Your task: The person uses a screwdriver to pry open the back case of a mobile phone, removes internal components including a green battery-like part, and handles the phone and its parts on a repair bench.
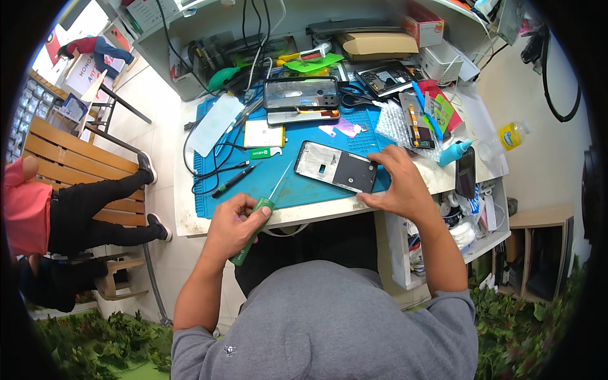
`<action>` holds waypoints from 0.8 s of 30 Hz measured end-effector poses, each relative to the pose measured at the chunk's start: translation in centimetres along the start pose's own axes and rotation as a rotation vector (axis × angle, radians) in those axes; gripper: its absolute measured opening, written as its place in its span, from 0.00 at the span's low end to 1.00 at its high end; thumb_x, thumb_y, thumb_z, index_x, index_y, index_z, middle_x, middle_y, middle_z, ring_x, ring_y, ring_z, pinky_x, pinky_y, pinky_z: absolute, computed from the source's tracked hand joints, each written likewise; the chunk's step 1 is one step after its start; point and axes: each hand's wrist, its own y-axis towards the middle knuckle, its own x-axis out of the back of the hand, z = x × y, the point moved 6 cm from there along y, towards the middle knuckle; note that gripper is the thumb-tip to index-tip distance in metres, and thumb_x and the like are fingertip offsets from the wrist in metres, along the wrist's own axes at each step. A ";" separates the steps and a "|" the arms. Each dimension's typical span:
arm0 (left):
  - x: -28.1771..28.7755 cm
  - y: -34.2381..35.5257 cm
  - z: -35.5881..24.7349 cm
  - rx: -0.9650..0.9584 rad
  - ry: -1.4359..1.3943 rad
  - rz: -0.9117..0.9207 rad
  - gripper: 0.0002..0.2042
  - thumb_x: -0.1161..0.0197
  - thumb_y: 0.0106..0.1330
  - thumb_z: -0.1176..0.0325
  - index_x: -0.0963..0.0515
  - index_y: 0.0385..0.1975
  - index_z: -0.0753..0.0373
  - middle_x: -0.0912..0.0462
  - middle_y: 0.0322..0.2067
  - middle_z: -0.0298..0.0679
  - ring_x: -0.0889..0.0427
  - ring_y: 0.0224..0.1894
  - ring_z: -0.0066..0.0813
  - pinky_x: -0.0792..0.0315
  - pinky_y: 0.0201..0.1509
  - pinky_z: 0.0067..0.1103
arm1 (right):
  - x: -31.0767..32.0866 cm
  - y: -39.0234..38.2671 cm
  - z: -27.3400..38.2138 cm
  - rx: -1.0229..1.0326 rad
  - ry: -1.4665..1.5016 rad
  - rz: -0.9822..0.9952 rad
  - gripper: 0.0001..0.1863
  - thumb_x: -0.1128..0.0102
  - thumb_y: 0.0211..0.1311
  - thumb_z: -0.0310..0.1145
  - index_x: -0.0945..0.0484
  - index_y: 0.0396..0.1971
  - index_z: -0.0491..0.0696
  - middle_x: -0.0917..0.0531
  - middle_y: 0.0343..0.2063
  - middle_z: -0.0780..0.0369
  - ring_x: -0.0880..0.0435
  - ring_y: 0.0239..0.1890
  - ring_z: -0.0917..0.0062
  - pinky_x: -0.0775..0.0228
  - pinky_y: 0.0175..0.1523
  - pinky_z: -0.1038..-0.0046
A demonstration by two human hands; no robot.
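Note:
My left hand [237, 225] is closed around a green-handled tool [240, 254] with a thin metal shaft. Its tip points up and away, just left of a phone frame [329, 168]. The frame lies slightly turned on the blue mat [272, 187], its inside part silver and part black, with no screen on it. At the frame's right end, my right hand [405, 187] grips its edges between thumb and fingers. A dark pen-like tool [236, 180] lies on the mat near my left hand. Behind it are a green plastic opener [265, 152] and a white flat battery [264, 134].
Beyond the frame stand phone parts [301, 95], scissors [356, 96] and bubble wrap [394, 123]. Cables [209, 171] curl at the left. A blue bottle [454, 152] and a yellow-labelled bottle [512, 135] stand right. An open drawer [468, 253] juts out below. Other people are at the left.

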 end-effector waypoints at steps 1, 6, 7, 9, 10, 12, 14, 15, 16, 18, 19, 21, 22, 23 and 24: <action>0.0 -0.1 0.1 0.000 -0.009 -0.003 0.17 0.22 0.77 0.59 0.15 0.40 0.71 0.13 0.29 0.37 0.17 0.24 0.18 0.21 0.25 0.22 | 0.3 -0.2 0.7 -0.024 0.022 0.001 0.40 0.07 0.45 0.45 0.14 0.57 0.39 0.15 0.52 0.50 0.15 0.57 0.54 0.19 0.63 0.57; -0.1 -0.8 0.0 -0.001 -0.013 -0.007 0.18 0.22 0.76 0.59 0.15 0.40 0.70 0.14 0.28 0.36 0.18 0.23 0.17 0.23 0.25 0.21 | 0.0 -1.1 2.8 0.023 0.087 -0.077 0.37 0.05 0.43 0.46 0.16 0.47 0.39 0.14 0.45 0.51 0.11 0.48 0.55 0.17 0.57 0.58; -0.1 -0.9 0.0 -0.001 -0.011 -0.005 0.18 0.22 0.76 0.58 0.15 0.40 0.70 0.14 0.28 0.36 0.18 0.23 0.17 0.23 0.25 0.21 | -0.1 -1.3 3.0 0.031 0.072 -0.080 0.38 0.04 0.43 0.46 0.16 0.47 0.39 0.13 0.44 0.52 0.11 0.47 0.56 0.16 0.55 0.59; 0.0 -1.0 0.0 -0.002 -0.006 -0.005 0.18 0.22 0.76 0.58 0.15 0.40 0.70 0.14 0.27 0.37 0.18 0.22 0.17 0.24 0.24 0.21 | -0.3 -1.5 3.1 0.030 0.059 -0.085 0.38 0.03 0.42 0.47 0.17 0.46 0.40 0.13 0.42 0.53 0.10 0.44 0.58 0.15 0.53 0.60; 0.0 -1.0 -0.1 -0.001 0.008 0.003 0.17 0.22 0.77 0.59 0.15 0.41 0.70 0.15 0.27 0.36 0.19 0.22 0.17 0.24 0.24 0.21 | -0.4 -1.6 3.0 0.019 0.060 -0.087 0.38 0.03 0.42 0.47 0.17 0.46 0.40 0.12 0.42 0.53 0.09 0.44 0.58 0.15 0.52 0.61; 0.1 -0.9 -0.2 0.001 0.039 0.020 0.15 0.23 0.78 0.61 0.15 0.43 0.69 0.16 0.26 0.33 0.21 0.22 0.16 0.25 0.23 0.20 | -0.5 -1.6 3.1 0.015 0.063 -0.089 0.37 0.03 0.44 0.48 0.17 0.45 0.40 0.12 0.41 0.53 0.09 0.43 0.58 0.15 0.51 0.60; 0.2 -0.9 -0.3 0.002 0.039 0.017 0.15 0.23 0.78 0.60 0.15 0.43 0.69 0.17 0.26 0.34 0.21 0.22 0.16 0.26 0.23 0.20 | -0.5 -1.6 3.3 0.024 0.067 -0.088 0.36 0.04 0.47 0.49 0.18 0.44 0.40 0.12 0.39 0.52 0.08 0.41 0.56 0.14 0.49 0.59; 0.1 -0.9 -0.4 0.003 0.039 0.017 0.16 0.23 0.78 0.60 0.15 0.43 0.69 0.17 0.26 0.34 0.21 0.22 0.16 0.26 0.23 0.20 | -0.5 -1.6 3.4 0.026 0.068 -0.089 0.36 0.04 0.47 0.49 0.18 0.44 0.40 0.12 0.39 0.52 0.08 0.41 0.57 0.14 0.48 0.59; 0.2 -0.9 -0.4 0.002 0.041 0.018 0.16 0.23 0.78 0.59 0.15 0.43 0.69 0.17 0.26 0.34 0.21 0.22 0.16 0.26 0.23 0.20 | -0.5 -1.5 3.5 0.028 0.068 -0.089 0.36 0.04 0.46 0.49 0.18 0.43 0.40 0.12 0.39 0.53 0.08 0.41 0.57 0.14 0.48 0.59; 0.2 -0.7 -0.3 0.002 0.044 0.022 0.16 0.23 0.78 0.59 0.15 0.43 0.69 0.17 0.26 0.34 0.21 0.22 0.16 0.26 0.23 0.20 | -0.5 -1.6 3.5 0.026 0.065 -0.086 0.36 0.04 0.46 0.50 0.18 0.43 0.41 0.12 0.39 0.53 0.08 0.41 0.57 0.14 0.48 0.60; 0.2 -0.7 -0.3 0.003 0.046 0.024 0.16 0.23 0.78 0.59 0.15 0.43 0.69 0.17 0.26 0.34 0.21 0.22 0.16 0.26 0.23 0.20 | -0.6 -1.6 3.4 0.023 0.063 -0.083 0.36 0.04 0.47 0.50 0.18 0.43 0.41 0.12 0.39 0.53 0.08 0.41 0.58 0.14 0.48 0.60; 0.2 -0.7 -0.3 0.004 0.048 0.028 0.16 0.23 0.78 0.59 0.15 0.43 0.69 0.17 0.26 0.34 0.21 0.22 0.16 0.26 0.23 0.20 | -0.7 -1.7 3.4 0.022 0.059 -0.078 0.36 0.04 0.47 0.50 0.19 0.43 0.41 0.12 0.39 0.53 0.08 0.40 0.58 0.14 0.47 0.60; 0.2 -0.6 -0.3 0.005 0.052 0.032 0.17 0.23 0.78 0.58 0.15 0.43 0.69 0.17 0.26 0.34 0.21 0.22 0.16 0.26 0.23 0.20 | -0.6 -1.7 3.4 0.024 0.058 -0.077 0.36 0.04 0.47 0.50 0.19 0.43 0.41 0.12 0.39 0.53 0.08 0.40 0.58 0.14 0.47 0.60; 0.2 -0.6 -0.3 0.006 0.057 0.036 0.17 0.23 0.78 0.58 0.15 0.43 0.69 0.17 0.26 0.34 0.21 0.22 0.16 0.26 0.23 0.20 | -0.6 -1.7 3.5 0.025 0.057 -0.077 0.37 0.04 0.47 0.50 0.19 0.43 0.41 0.13 0.38 0.53 0.08 0.40 0.58 0.14 0.47 0.60; 0.2 -0.6 -0.3 0.007 0.061 0.039 0.17 0.23 0.78 0.58 0.15 0.43 0.69 0.17 0.26 0.34 0.21 0.22 0.16 0.26 0.23 0.20 | -0.6 -1.7 3.5 0.030 0.057 -0.079 0.37 0.04 0.47 0.51 0.19 0.42 0.41 0.13 0.38 0.53 0.08 0.40 0.58 0.14 0.47 0.60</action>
